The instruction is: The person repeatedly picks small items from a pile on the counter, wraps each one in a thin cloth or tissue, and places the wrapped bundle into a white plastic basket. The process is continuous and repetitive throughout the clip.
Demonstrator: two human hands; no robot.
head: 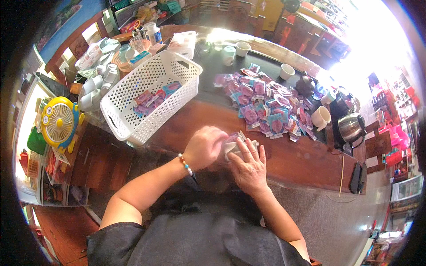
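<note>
My left hand (204, 148), blurred and wearing a beaded bracelet, has its fingers curled beside a small clear-and-purple packet (234, 137). Whether it grips the packet I cannot tell. My right hand (249, 163) lies over a folded pale cloth (231, 148), thumb at its near side and fingers across its top. The packet partly shows at the cloth's far edge. Both hands are at the near edge of the dark wooden table (296, 163). Beyond them spreads a heap of small purple, pink and blue packets (263, 99) with white tabs.
Left of the heap stands a white perforated plastic basket (151, 128) with several packets (154, 99) inside. Cups (287, 71), a dark teapot (305, 84) and a steel kettle (351, 125) line the far and right sides. A yellow fan (60, 123) stands at left; a phone (355, 178) lies at right.
</note>
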